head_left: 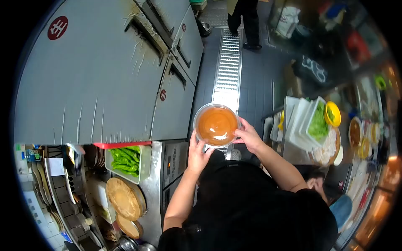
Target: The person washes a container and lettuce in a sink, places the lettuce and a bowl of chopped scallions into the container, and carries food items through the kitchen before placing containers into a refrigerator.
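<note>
A round clear bowl (217,124) with smooth orange-brown contents is held level in front of my body, above the floor. My left hand (197,155) grips its lower left side, with the fingers partly under the rim. At the lower right side my right hand (248,136) holds the rim, its thumb on the edge. Both hands touch the bowl, and its underside is hidden.
Grey steel cabinets (104,75) stand at left. Below them, a counter (155,184) bears a tub of green peppers (125,162) and round wooden boards (123,198). At right are stacked white trays (298,125) and a yellow bowl (333,113). A person (250,23) stands ahead; another person's hands (317,185) show lower right.
</note>
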The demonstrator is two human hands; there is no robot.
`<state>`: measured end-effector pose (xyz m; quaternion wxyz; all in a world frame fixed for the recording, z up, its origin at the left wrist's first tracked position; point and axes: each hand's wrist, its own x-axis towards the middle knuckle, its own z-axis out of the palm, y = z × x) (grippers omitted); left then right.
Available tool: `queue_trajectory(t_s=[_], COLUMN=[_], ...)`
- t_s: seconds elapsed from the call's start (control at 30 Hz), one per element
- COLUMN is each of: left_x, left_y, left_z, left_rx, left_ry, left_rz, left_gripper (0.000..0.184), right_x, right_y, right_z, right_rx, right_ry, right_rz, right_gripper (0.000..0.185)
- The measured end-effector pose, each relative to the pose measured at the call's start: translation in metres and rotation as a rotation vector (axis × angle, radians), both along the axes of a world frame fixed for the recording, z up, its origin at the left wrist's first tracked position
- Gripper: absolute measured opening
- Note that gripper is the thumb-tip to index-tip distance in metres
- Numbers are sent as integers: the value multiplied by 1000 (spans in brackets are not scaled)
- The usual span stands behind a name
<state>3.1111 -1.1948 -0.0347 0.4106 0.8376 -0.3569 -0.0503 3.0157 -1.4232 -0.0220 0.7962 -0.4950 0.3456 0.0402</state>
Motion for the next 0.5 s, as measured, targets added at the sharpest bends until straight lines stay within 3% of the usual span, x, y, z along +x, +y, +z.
queue_trajectory(t_s=[0.1,0.23,0.27,0.37,0.5], left_x=[66,159,183,249,339], left_y=[-32,-69,-76,-95,-108], left_z=[-12,-25,-33,-46,-102], left_rx=[-31,-79,-105,-279,-29], left_ry=[36,44,68,329,340], left_rz=[-18,-107,-114,-54,88], left_gripper=[47,66,79,83,78], right_x=[59,142,162,218,283], right_y=[-33,-74,-84,-111,-157], right_z=[-15,-32,-36,-30,-41], right_rx=[2,-42,-49,-82,-58], right_ry=[-12,-64,-68,-30,-33], right_rz=[-13,-50,-58,-96,-114], right_gripper=[77,76,74,74,70])
